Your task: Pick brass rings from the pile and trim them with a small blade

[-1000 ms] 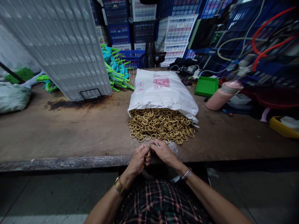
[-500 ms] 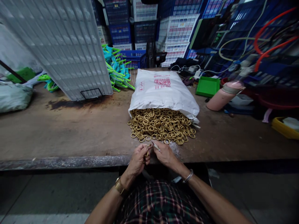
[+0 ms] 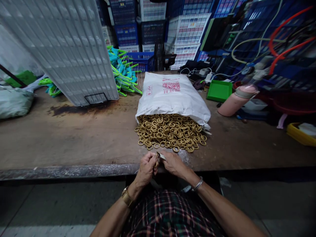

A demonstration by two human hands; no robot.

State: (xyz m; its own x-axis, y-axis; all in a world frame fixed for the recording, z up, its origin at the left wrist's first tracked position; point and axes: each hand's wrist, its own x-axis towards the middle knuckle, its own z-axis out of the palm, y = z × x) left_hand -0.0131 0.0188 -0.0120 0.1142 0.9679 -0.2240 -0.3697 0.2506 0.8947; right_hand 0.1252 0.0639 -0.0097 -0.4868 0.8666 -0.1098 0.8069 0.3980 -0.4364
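The left hand (image 3: 146,167), a watch (image 3: 126,197) on its wrist, has its thumb and fingers pinched together on a brass-coloured ring (image 3: 156,163), which sits at the fingertips on the side facing the other hand, partly covered by them. The right hand (image 3: 174,162), with a bangle (image 3: 197,183) at the wrist, has its fingers closed around a small tool (image 3: 162,156); the tip points left and meets the ring or lies just beside it, too small to tell which. Both hands are close together over the near edge of the table (image 3: 74,141). Just beyond the fingertips, apart from them, a pile of rings (image 3: 170,131) spills from the mouth of a white sack (image 3: 170,98) lying on its side.
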